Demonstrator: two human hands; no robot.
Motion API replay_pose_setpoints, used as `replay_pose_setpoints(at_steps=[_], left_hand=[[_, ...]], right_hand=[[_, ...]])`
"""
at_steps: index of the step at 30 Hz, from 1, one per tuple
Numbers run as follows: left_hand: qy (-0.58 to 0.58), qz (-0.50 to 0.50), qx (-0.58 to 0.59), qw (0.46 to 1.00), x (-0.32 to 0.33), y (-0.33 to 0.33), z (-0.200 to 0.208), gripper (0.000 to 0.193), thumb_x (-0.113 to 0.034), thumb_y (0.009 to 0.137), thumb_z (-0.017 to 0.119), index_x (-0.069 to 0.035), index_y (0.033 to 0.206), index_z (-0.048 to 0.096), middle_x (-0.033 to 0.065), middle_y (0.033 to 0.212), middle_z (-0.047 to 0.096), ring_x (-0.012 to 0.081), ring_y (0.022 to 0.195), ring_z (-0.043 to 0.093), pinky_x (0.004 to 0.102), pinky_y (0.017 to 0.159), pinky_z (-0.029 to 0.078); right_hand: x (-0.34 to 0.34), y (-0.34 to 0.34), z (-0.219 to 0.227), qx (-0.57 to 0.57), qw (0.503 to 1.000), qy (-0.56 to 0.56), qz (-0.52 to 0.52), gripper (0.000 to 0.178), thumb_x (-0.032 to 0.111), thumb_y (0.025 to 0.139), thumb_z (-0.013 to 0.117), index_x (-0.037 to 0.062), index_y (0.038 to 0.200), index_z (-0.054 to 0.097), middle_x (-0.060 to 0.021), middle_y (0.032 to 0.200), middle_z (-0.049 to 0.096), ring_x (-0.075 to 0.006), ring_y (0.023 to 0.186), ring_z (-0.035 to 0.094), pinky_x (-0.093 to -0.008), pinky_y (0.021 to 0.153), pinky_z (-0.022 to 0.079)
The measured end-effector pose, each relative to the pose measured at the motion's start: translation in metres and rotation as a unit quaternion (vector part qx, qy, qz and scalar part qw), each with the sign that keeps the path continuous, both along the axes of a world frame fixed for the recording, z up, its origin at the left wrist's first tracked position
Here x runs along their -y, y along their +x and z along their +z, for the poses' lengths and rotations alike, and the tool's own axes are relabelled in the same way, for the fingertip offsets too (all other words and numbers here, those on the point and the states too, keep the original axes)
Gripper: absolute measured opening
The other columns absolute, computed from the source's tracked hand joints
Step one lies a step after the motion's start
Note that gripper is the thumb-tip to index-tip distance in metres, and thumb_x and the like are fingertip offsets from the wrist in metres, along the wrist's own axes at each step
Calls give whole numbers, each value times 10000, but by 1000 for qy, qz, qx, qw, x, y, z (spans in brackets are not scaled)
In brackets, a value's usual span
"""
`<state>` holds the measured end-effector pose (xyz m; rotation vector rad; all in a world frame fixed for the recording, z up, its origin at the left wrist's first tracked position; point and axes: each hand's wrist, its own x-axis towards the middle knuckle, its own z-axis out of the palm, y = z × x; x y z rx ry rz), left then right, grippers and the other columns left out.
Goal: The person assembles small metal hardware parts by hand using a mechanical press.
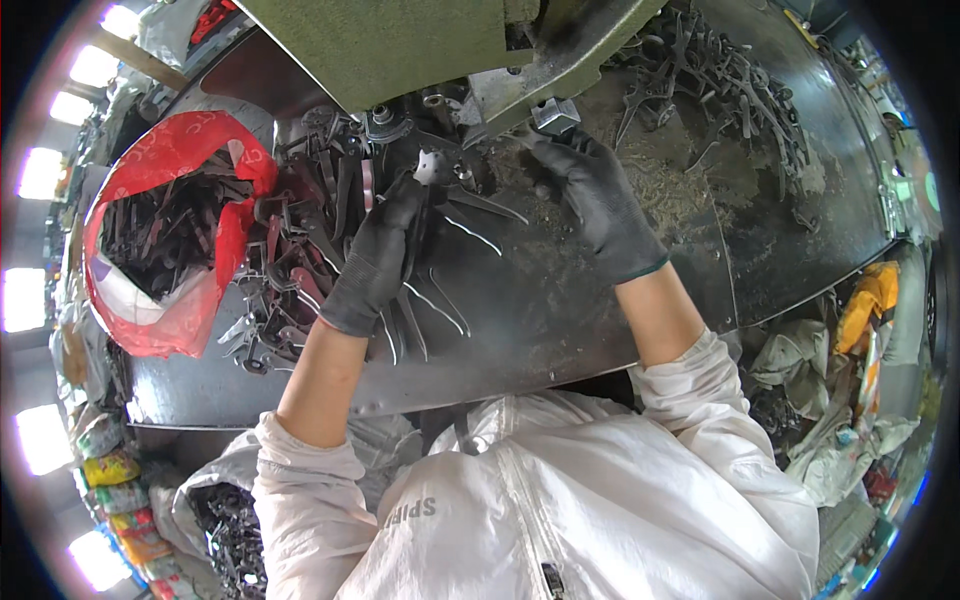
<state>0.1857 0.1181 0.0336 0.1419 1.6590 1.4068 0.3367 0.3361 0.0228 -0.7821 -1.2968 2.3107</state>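
My left hand (pixel 378 255), in a black glove, is closed round a flat metal tool part with a bright notched head (pixel 431 167). Its lower end is hidden by the glove. Dark plier-like pieces with curved handles (pixel 410 318) lie beside and below this hand. My right hand (pixel 603 205), gloved too, is raised by the green machine (pixel 430 50). Its fingers are bent together just below a shiny square metal block (pixel 556 116); what they pinch, if anything, cannot be made out.
On the left a red plastic bag (pixel 240 235) holds many dark metal parts. More loose tool parts (pixel 315 200) are heaped between it and my left hand. Another pile of metal pieces (pixel 715 85) lies at the far right of the dark metal table (pixel 540 320). Sacks (pixel 800 370) stand below the right edge.
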Motion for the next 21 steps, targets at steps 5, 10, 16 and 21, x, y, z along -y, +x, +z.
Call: replay_pose_setpoints(at_steps=[5, 10, 16, 21], left_hand=[[18, -154, -351, 923, -6, -9, -23, 596, -475, 1052, 509, 32, 1355, 590, 211, 1358, 606, 321, 1305, 542, 372, 1166, 340], [-39, -138, -364, 921, -10, -15, -24, 666, -541, 1051, 488, 37, 1369, 579, 243, 1400, 590, 335, 1358, 515, 384, 1170, 337], [-18, -134, -243, 961, -1, -19, -23, 656, -528, 1074, 432, 31, 1390, 565, 226, 1384, 608, 336, 1351, 519, 385, 1201, 284], [-3, -192, -402, 895, -5, -8, -10, 618, -516, 1081, 416, -4, 1389, 573, 199, 1349, 633, 330, 1345, 521, 382, 1187, 296]], right_hand=[[30, -8, 9, -30, 998, -31, 40, 231, 76, 986, 641, -55, 1173, 611, -110, 895, 713, -141, 722, 683, -246, 592, 531], [27, -13, 15, 28, 999, 15, 17, 172, 49, 982, 612, -56, 1118, 633, -124, 891, 706, -141, 686, 662, -254, 575, 514], [-21, 0, 29, -24, 968, 210, -137, 193, 49, 981, 602, -52, 1144, 624, -128, 893, 703, -149, 676, 648, -276, 576, 511], [36, -15, 18, -15, 997, 12, 81, 169, 36, 1001, 589, -32, 1152, 618, -123, 944, 703, -136, 706, 667, -254, 577, 510]])
